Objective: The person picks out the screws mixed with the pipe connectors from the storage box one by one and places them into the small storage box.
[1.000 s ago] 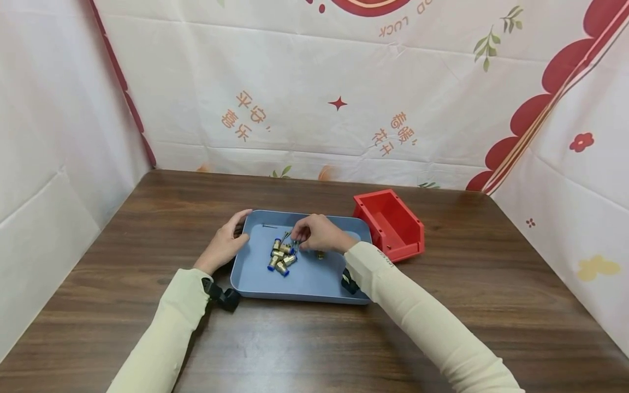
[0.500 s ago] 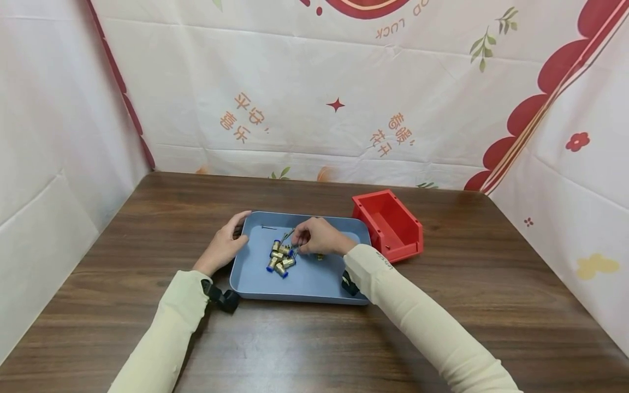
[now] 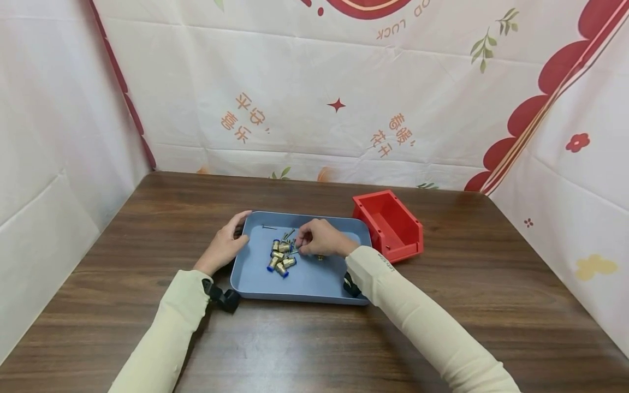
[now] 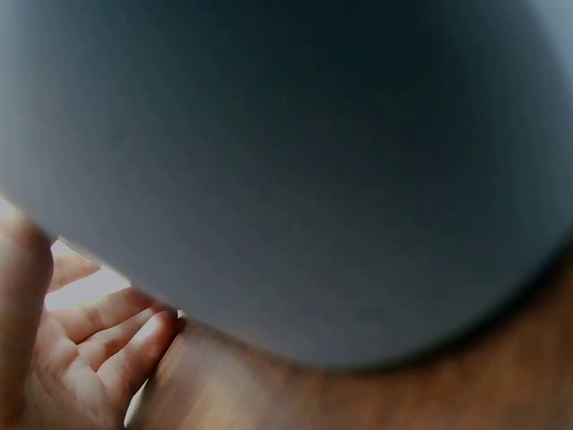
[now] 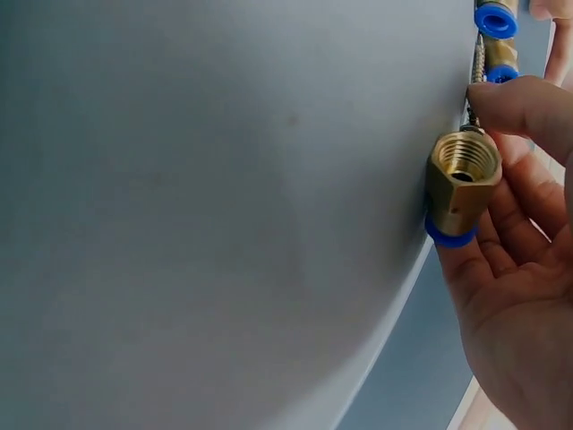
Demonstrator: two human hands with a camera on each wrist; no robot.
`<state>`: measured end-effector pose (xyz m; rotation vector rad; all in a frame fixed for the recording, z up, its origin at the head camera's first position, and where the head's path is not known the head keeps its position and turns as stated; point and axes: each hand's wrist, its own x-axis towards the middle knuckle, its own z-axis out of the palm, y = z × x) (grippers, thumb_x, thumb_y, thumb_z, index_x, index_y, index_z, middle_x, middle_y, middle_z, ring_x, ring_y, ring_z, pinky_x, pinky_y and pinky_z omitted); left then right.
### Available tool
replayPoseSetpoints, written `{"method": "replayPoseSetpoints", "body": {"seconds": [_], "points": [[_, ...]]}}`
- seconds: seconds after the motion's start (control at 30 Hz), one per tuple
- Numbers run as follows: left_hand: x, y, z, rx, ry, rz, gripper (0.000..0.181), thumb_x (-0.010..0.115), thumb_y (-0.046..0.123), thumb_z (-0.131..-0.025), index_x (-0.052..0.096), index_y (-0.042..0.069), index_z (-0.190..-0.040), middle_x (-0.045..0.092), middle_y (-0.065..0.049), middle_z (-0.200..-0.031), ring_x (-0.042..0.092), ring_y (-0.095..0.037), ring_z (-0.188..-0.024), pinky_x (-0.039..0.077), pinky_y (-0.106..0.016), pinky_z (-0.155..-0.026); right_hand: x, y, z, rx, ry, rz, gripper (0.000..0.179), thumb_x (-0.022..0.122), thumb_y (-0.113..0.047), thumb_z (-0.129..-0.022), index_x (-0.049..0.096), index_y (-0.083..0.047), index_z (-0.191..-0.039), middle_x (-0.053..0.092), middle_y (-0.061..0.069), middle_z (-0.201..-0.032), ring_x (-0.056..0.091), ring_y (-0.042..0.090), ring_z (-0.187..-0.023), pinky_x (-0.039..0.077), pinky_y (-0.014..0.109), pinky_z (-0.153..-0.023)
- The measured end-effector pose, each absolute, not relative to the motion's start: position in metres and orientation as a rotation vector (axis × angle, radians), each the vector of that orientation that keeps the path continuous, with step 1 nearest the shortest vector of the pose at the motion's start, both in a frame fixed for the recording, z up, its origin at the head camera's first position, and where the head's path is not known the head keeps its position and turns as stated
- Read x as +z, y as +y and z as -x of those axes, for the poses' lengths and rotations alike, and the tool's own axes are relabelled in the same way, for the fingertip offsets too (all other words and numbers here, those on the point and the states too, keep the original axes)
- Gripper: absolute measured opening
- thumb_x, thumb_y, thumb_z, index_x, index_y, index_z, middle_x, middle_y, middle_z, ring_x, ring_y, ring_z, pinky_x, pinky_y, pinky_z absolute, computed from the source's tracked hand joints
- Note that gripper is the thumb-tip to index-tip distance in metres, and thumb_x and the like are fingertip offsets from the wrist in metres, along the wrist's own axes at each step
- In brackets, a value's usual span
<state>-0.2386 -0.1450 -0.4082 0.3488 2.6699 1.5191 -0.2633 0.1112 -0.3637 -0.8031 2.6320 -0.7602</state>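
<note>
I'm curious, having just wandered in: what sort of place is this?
Probably a makeshift workspace for small hardware: printed white cloth hangs behind a wood-grain table, which bears a blue tray of brass push-in fittings and screws beside a red parts bin.

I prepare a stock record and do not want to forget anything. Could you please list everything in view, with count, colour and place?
Table: one, brown wood-grain, lower part of the head view
Tray: one, blue, on the table
Fittings: at least seven, brass with blue collars, six heaped in the tray, one apart to the right
Screws: several (exact count unclear), metallic, in the tray
Bin: one, red, right of the tray
Printed cloth: count unclear, mostly white, behind the table and at both sides
Wrist devices: two, black, one per wrist
Sleeves: two, pale cream
Left hand: one, touching the tray's left rim
Right hand: one, over the tray, apparently pinching a screw
</note>
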Motion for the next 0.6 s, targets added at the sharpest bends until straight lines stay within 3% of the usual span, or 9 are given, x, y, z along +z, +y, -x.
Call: {"method": "replayPoseSetpoints", "body": {"seconds": [0.6], "points": [[-0.4071,-0.1453,0.2394,1.532,2.656,-0.356,0.06,0.044,0.01,-0.093,0.028,0.014,-0.15,0.036,-0.021,-0.147,0.04,-0.039,-0.131,0.035,-0.056,-0.105,-0.3674,0.1127,0.2647,-0.768,2.655,0.787,0.005,0.068,-0.006,-0.082,0.072,-0.008,-0.084,0.065,0.001,-0.077,0.052,0.01,-0.065,0.044,0.019,-0.059]]}}
